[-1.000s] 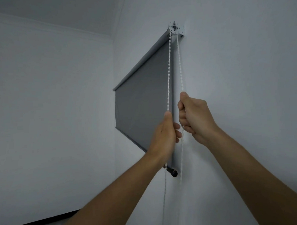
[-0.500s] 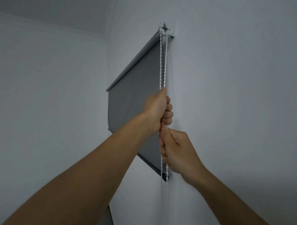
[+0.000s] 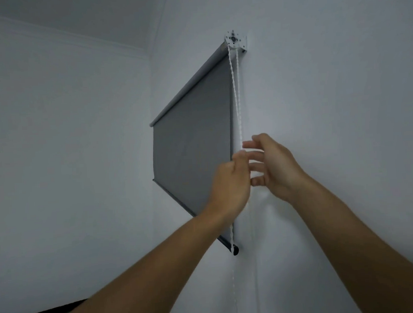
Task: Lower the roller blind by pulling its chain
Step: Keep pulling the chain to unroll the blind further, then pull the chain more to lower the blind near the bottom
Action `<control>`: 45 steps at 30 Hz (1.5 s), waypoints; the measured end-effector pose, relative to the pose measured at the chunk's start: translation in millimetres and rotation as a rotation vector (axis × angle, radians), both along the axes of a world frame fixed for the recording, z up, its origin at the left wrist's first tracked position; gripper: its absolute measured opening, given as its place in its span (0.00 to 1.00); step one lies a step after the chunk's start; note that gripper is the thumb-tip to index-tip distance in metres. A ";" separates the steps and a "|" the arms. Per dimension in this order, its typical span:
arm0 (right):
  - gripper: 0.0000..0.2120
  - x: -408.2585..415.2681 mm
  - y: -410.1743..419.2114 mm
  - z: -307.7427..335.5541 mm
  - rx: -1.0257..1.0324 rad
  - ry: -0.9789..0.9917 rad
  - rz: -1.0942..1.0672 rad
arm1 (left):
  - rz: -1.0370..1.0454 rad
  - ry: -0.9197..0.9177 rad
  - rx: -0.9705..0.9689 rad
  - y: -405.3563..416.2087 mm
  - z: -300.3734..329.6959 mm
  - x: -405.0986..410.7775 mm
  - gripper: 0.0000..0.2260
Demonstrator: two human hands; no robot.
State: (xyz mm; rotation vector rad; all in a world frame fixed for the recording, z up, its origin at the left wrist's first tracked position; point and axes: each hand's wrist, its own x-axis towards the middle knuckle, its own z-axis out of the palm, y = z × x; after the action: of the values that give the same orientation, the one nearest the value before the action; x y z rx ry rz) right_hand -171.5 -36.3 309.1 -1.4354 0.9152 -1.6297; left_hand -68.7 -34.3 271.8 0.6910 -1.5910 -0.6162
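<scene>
Since half a second ago our hands have swapped heights: the left hand [image 3: 230,186], which gripped the chain high up, now sits lower, and the right hand [image 3: 273,167] has risen from below it to just above and beside it. The blind's bottom bar also hangs a little lower than before.

We take the bracket [image 3: 234,42] at the top of the wall as our landmark. From it the white bead chain [image 3: 235,96] drops in 2 strands that run close together down to our hands. The left hand, well below the bracket, has its fingers [image 3: 240,160] curled together, clamped on the chain, which comes out under the palm and continues down past the bar's end. The right hand is blurred; its fingers [image 3: 254,154] are spread apart and loose, reaching across toward the chain just above the left hand's thumb. We cannot tell whether they touch it.

The grey roller blind [image 3: 193,138] stretches away to the left of the bracket along the wall [image 3: 328,103], its tube sloping down from the bracket in our view. The fabric is partly lowered. Its bottom bar [image 3: 234,249] ends in a dark cap far below the bracket, under our left wrist, with the chain passing just in front of it.
</scene>
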 end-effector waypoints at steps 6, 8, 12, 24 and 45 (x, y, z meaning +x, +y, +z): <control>0.18 -1.2 -7.6 34.6 -0.067 0.078 -0.013 | 0.059 -0.111 -0.050 3.8 -28.2 -3.1 0.31; 0.18 2.9 -9.9 39.7 -0.076 0.111 -0.021 | 0.036 -0.126 -0.034 5.0 -34.1 -3.3 0.31; 0.19 13.1 -14.3 36.2 -0.096 0.077 -0.031 | 0.011 -0.109 -0.062 6.7 -32.6 1.5 0.27; 0.25 27.8 -1.5 -17.2 -0.243 0.088 -0.107 | -0.011 0.015 0.130 -15.0 -15.2 13.4 0.27; 0.19 9.8 2.3 -49.3 -0.233 0.053 -0.223 | -0.007 0.023 -0.030 -3.1 35.4 2.4 0.22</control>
State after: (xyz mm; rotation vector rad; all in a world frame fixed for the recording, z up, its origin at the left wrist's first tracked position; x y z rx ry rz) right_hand -161.7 -34.0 259.8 -1.5849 0.9696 -1.9230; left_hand -66.3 -37.4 307.2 0.6542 -1.5789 -0.6030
